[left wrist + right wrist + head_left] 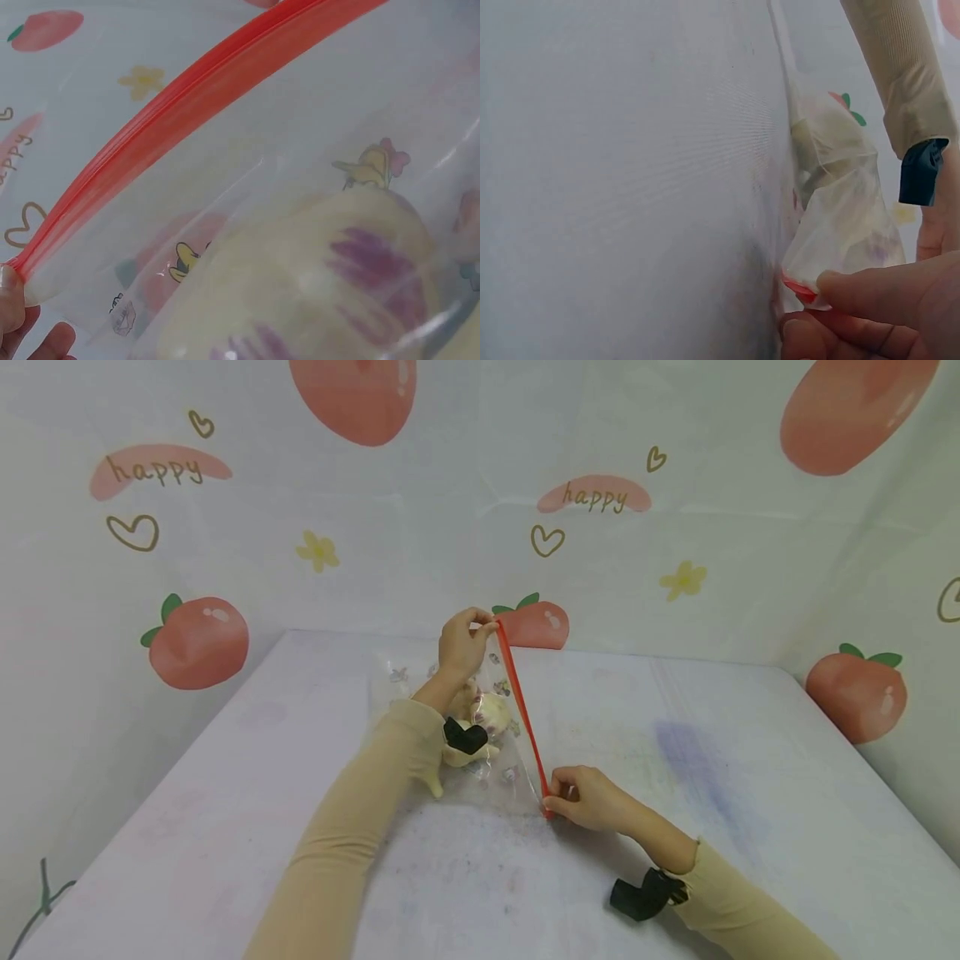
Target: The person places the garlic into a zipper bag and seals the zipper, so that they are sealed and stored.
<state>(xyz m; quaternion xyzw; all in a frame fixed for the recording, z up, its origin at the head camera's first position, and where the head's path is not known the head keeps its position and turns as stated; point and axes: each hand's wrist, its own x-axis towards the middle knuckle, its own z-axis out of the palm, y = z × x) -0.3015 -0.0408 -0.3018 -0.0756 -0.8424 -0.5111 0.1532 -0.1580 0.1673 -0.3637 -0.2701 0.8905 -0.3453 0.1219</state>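
A clear zip bag (517, 772) with small printed figures lies on the table, its red zip strip (522, 710) running taut from the far end to the near end. Inside are cream, purple-streaked bulbs that look like garlic (491, 712), partly hidden by my left forearm. My left hand (463, 647) pinches the strip's far end, raised above the table. With thumb and fingertips, my right hand (592, 797) pinches the near corner, low by the tabletop. In the left wrist view, the red strip (187, 97) bows above a large bulb (300, 292). The bag (847, 217) narrows into my right fingers in the right wrist view.
The white table (675, 877) carries a blue-purple smudge on its right side. Behind it hangs a white backdrop (450, 527) printed with red fruit, hearts and flowers. Black straps (465, 737) sit at both wrists. A green cord shows at the lower left.
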